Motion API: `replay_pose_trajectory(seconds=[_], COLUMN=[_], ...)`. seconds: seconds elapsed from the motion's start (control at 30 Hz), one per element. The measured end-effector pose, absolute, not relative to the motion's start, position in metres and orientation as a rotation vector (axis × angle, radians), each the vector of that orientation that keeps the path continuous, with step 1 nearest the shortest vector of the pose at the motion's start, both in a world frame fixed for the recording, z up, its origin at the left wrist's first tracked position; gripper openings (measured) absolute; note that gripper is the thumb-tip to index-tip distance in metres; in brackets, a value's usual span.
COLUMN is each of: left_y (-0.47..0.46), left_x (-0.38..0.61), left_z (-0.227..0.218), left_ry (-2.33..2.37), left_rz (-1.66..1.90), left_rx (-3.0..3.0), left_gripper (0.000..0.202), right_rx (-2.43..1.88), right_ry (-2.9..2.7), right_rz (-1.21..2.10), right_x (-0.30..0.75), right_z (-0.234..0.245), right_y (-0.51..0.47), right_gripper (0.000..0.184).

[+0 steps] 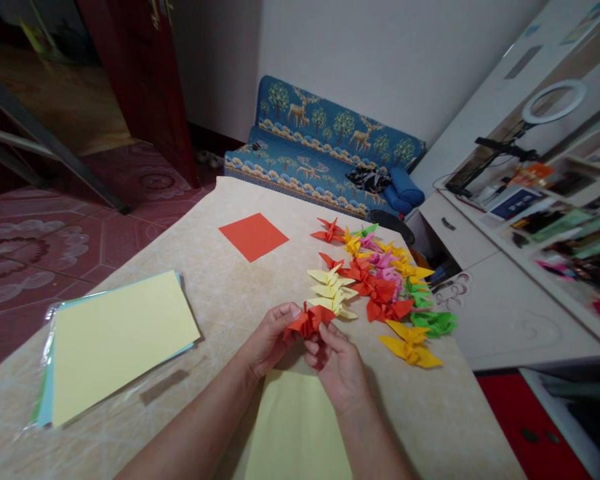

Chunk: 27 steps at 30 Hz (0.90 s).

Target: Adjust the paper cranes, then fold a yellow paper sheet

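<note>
Between my two hands is a red origami crane (310, 321), held over the table close to the pale yellow cranes. My left hand (274, 333) pinches its left wing between thumb and fingers. On the other side, the fingers of my right hand (336, 357) are closed on the right wing. Just beyond my hands, several pale yellow paper cranes (333, 291) lie in a row. To their right spreads a group of red cranes (375, 288), with pink, orange and green ones among them. A pale yellow sheet (297, 427) lies under my forearms.
A square red sheet (254, 237) lies flat toward the table's far side. At left, a stack of coloured paper (120, 340) rests on a clear plastic sleeve. Beyond the table (230, 193) stands a blue patterned sofa (325, 137); a white cabinet (525, 313) borders the right.
</note>
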State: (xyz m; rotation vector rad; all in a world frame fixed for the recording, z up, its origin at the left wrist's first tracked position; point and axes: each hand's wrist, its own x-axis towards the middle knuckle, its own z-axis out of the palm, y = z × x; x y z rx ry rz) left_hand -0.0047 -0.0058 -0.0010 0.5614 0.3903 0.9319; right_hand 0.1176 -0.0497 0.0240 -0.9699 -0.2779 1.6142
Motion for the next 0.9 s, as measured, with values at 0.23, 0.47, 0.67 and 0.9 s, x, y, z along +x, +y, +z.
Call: replay_pose_trajectory(seconds=[0.23, 0.47, 0.67, 0.9], left_y=[-0.005, -0.007, -0.006, -0.006], left_x=[-0.003, -0.006, -0.007, -0.010], left_z=[0.000, 0.001, -0.002, -0.009], left_ry=[0.483, 0.510, 0.403, 0.283], left_rz=[0.883, 0.796, 0.774, 0.852], left_rx=[0.677, 0.623, 0.538, 0.378], left_gripper=[0.027, 0.032, 0.027, 0.053], right_rx=[-1.142, -1.040, -0.968, -0.831], right_ry=[-0.403, -0.260, -0.022, 0.125], right_rz=[1.483, 1.520, 1.487, 1.633], right_x=[0.139, 0.140, 0.141, 0.133], right_z=[0.034, 0.027, 0.025, 0.023], right_y=[-0.047, -0.050, -0.050, -0.053], right_gripper=[0.030, 0.025, 0.015, 0.015])
